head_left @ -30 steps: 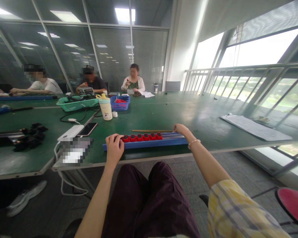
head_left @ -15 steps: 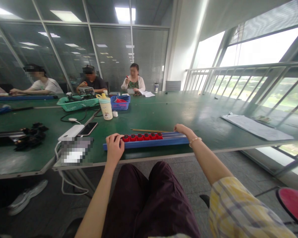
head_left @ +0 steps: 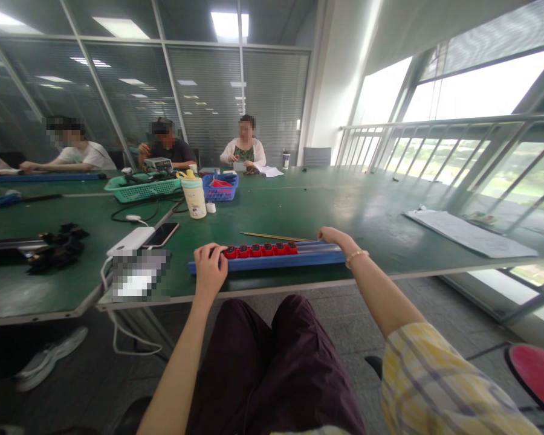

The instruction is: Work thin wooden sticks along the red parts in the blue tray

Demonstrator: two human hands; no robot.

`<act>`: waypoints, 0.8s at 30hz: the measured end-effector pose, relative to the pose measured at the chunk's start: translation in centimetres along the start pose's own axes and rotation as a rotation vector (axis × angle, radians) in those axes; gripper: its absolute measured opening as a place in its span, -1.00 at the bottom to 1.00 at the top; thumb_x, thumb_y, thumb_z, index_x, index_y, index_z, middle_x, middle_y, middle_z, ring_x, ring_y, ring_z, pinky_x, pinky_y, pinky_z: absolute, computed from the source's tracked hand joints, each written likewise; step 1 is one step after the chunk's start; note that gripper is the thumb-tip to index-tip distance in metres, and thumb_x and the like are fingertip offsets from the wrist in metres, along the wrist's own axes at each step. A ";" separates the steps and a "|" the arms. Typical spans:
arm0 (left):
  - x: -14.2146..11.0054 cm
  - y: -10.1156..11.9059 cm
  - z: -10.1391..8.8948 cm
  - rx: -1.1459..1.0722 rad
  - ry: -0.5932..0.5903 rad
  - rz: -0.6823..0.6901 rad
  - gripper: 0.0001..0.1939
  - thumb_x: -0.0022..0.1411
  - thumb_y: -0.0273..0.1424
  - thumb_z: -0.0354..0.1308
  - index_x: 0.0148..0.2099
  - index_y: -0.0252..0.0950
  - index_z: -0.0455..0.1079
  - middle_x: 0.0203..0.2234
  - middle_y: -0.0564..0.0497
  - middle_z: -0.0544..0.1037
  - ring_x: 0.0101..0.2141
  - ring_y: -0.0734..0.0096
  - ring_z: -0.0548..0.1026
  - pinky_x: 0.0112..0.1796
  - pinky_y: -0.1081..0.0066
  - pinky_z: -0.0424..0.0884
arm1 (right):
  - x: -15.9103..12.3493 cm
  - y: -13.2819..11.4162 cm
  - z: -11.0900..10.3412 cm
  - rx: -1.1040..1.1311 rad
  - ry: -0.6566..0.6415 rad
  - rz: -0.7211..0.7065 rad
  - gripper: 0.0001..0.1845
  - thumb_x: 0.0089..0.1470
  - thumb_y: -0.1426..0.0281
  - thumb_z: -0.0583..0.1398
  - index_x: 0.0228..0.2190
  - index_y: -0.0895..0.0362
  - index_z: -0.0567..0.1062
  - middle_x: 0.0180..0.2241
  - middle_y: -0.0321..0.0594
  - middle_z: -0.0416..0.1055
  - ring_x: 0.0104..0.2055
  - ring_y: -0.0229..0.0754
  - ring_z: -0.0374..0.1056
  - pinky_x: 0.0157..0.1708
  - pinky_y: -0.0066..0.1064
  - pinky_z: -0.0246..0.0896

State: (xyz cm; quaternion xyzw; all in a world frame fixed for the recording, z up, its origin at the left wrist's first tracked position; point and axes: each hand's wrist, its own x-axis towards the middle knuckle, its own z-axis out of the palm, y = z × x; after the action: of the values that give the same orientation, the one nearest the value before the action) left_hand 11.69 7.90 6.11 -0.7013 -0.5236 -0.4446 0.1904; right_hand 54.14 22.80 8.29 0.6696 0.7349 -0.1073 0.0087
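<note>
Pinching thin golden rods [head_left: 276,236]: right hand [head_left: 334,236] | squarish red blocks [head_left: 255,251]: left hand [head_left: 210,267]

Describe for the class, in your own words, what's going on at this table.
The person's left hand rests at the left end of a long blue holder, beside a row of red pieces with black tops. The right hand is at the ends of some thin golden rods, seemingly pinching them, just beyond the holder. Across the table, a person in a light cardigan sits with both hands raised near the tabletop.
</note>
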 end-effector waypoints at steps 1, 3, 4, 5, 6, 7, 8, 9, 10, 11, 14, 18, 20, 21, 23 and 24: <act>0.0 0.0 0.0 -0.001 -0.001 0.000 -0.74 0.29 -0.46 0.01 -0.08 -0.23 0.49 -0.11 -0.15 0.45 -0.04 0.10 0.32 0.05 0.11 0.28 | 0.0 0.0 0.0 -0.007 -0.002 -0.001 -0.73 0.03 0.57 0.23 -0.23 0.19 0.68 -0.16 -0.03 0.62 -0.10 -0.08 0.54 -0.13 -0.41 0.35; 0.0 0.0 0.0 -0.003 -0.008 -0.003 -0.74 0.28 -0.46 0.01 -0.08 -0.23 0.49 -0.11 -0.15 0.45 -0.05 0.11 0.33 0.05 0.10 0.28 | 0.1 -0.1 -0.1 -0.024 -0.008 -0.002 -0.73 0.03 0.56 0.23 -0.24 0.19 0.68 -0.15 -0.01 0.61 -0.10 -0.07 0.53 -0.12 -0.39 0.35; 0.0 0.0 0.0 -0.004 -0.010 -0.005 -0.74 0.28 -0.46 0.01 -0.08 -0.23 0.49 -0.11 -0.15 0.45 -0.05 0.11 0.33 0.05 0.09 0.28 | 0.1 -0.1 -0.1 -0.034 -0.012 -0.004 -0.74 0.02 0.56 0.23 -0.25 0.20 0.68 -0.15 0.00 0.61 -0.10 -0.06 0.53 -0.12 -0.38 0.35; 0.0 0.0 0.1 -0.005 -0.012 -0.006 -0.74 0.28 -0.46 0.01 -0.08 -0.23 0.49 -0.12 -0.15 0.45 -0.05 0.11 0.34 0.05 0.09 0.28 | 0.1 -0.2 -0.1 -0.044 -0.016 -0.008 -0.75 0.02 0.55 0.24 -0.26 0.21 0.68 -0.16 0.01 0.61 -0.10 -0.06 0.53 -0.13 -0.38 0.35; 0.0 0.0 0.1 -0.005 -0.011 -0.008 -0.74 0.28 -0.46 0.01 -0.08 -0.23 0.49 -0.12 -0.15 0.45 -0.05 0.11 0.34 0.05 0.09 0.27 | 0.1 -0.2 -0.2 -0.052 -0.020 -0.015 -0.76 0.02 0.54 0.24 -0.27 0.21 0.68 -0.16 0.01 0.61 -0.10 -0.06 0.53 -0.13 -0.38 0.35; 0.0 -0.1 0.1 -0.005 -0.008 -0.009 -0.74 0.27 -0.46 0.01 -0.08 -0.23 0.49 -0.12 -0.15 0.45 -0.04 0.10 0.34 0.06 0.09 0.27 | 0.1 -0.3 -0.3 -0.058 -0.023 -0.024 -0.77 0.02 0.53 0.24 -0.27 0.20 0.68 -0.16 0.00 0.61 -0.10 -0.06 0.53 -0.13 -0.38 0.34; 0.0 -0.1 0.1 -0.005 -0.005 -0.008 -0.74 0.27 -0.46 0.01 -0.08 -0.23 0.49 -0.12 -0.15 0.45 -0.04 0.10 0.34 0.06 0.09 0.28 | 0.1 -0.3 -0.3 -0.063 -0.025 -0.035 -0.78 0.03 0.53 0.24 -0.28 0.20 0.68 -0.16 -0.01 0.62 -0.10 -0.07 0.53 -0.14 -0.39 0.34; 0.0 -0.1 0.1 -0.006 -0.003 -0.008 -0.74 0.27 -0.46 0.01 -0.08 -0.23 0.49 -0.12 -0.15 0.45 -0.04 0.10 0.34 0.05 0.09 0.28 | 0.1 -0.4 -0.4 -0.067 -0.027 -0.047 -0.79 0.03 0.53 0.25 -0.28 0.19 0.68 -0.17 -0.02 0.62 -0.11 -0.07 0.53 -0.14 -0.40 0.34; 0.0 -0.1 0.1 -0.007 -0.004 -0.007 -0.74 0.27 -0.47 0.01 -0.08 -0.23 0.49 -0.12 -0.15 0.45 -0.04 0.10 0.33 0.05 0.09 0.28 | 0.1 -0.4 -0.5 -0.071 -0.029 -0.058 -0.79 0.04 0.52 0.25 -0.29 0.18 0.68 -0.17 -0.03 0.62 -0.12 -0.08 0.53 -0.15 -0.40 0.33; 0.0 0.0 0.1 -0.007 -0.004 -0.008 -0.74 0.27 -0.47 0.01 -0.08 -0.23 0.49 -0.12 -0.15 0.45 -0.04 0.10 0.33 0.05 0.09 0.28 | 0.1 -0.4 -0.6 -0.074 -0.029 -0.069 -0.80 0.04 0.52 0.25 -0.30 0.17 0.67 -0.18 -0.04 0.62 -0.13 -0.08 0.53 -0.15 -0.40 0.33; 0.0 0.0 0.1 -0.008 0.002 -0.009 -0.74 0.28 -0.47 0.01 -0.08 -0.22 0.50 -0.11 -0.15 0.44 -0.04 0.09 0.32 0.05 0.10 0.29 | 0.2 -0.4 -0.7 -0.081 -0.031 -0.094 -0.83 0.08 0.48 0.25 -0.30 0.16 0.67 -0.19 -0.05 0.62 -0.15 -0.08 0.53 -0.18 -0.41 0.33; -0.1 0.0 0.1 -0.009 0.012 -0.004 -0.74 0.28 -0.46 0.01 -0.08 -0.23 0.50 -0.11 -0.15 0.44 -0.04 0.09 0.31 0.06 0.10 0.29 | 0.3 -0.2 -0.7 -0.084 -0.031 -0.107 -0.84 0.10 0.42 0.27 -0.29 0.15 0.67 -0.19 -0.06 0.62 -0.16 -0.09 0.53 -0.20 -0.44 0.34; -0.1 0.0 0.1 -0.009 0.013 -0.003 -0.74 0.28 -0.46 0.01 -0.09 -0.23 0.50 -0.12 -0.15 0.44 -0.04 0.10 0.31 0.06 0.10 0.29 | 0.3 -0.1 -0.7 -0.085 -0.035 -0.108 -0.83 0.11 0.40 0.26 -0.29 0.15 0.67 -0.18 -0.06 0.62 -0.16 -0.09 0.53 -0.21 -0.43 0.34; -0.1 0.0 0.1 -0.008 0.011 -0.003 -0.74 0.28 -0.46 0.01 -0.09 -0.23 0.50 -0.12 -0.15 0.44 -0.04 0.10 0.31 0.05 0.11 0.29 | 0.2 -0.1 -0.7 -0.086 -0.037 -0.109 -0.82 0.11 0.40 0.26 -0.29 0.16 0.67 -0.18 -0.05 0.62 -0.16 -0.08 0.53 -0.22 -0.43 0.35; -0.1 0.0 0.0 -0.006 0.007 -0.007 -0.74 0.28 -0.46 0.01 -0.08 -0.23 0.50 -0.11 -0.15 0.44 -0.04 0.10 0.31 0.06 0.11 0.28 | 0.1 -0.2 -0.7 -0.090 -0.041 -0.110 -0.82 0.11 0.41 0.25 -0.29 0.17 0.67 -0.20 -0.05 0.62 -0.17 -0.07 0.53 -0.22 -0.41 0.35; -0.1 0.0 0.0 -0.005 0.004 -0.010 -0.74 0.28 -0.46 0.01 -0.08 -0.23 0.49 -0.11 -0.15 0.44 -0.04 0.10 0.31 0.06 0.11 0.28 | 0.1 -0.3 -0.7 -0.093 -0.042 -0.111 -0.82 0.11 0.42 0.25 -0.29 0.17 0.67 -0.20 -0.04 0.62 -0.18 -0.07 0.53 -0.22 -0.40 0.35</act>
State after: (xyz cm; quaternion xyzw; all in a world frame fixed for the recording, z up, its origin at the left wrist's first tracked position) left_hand 11.66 7.82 6.07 -0.6984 -0.5255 -0.4483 0.1875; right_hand 53.95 23.00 9.00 0.6244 0.7746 -0.0874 0.0492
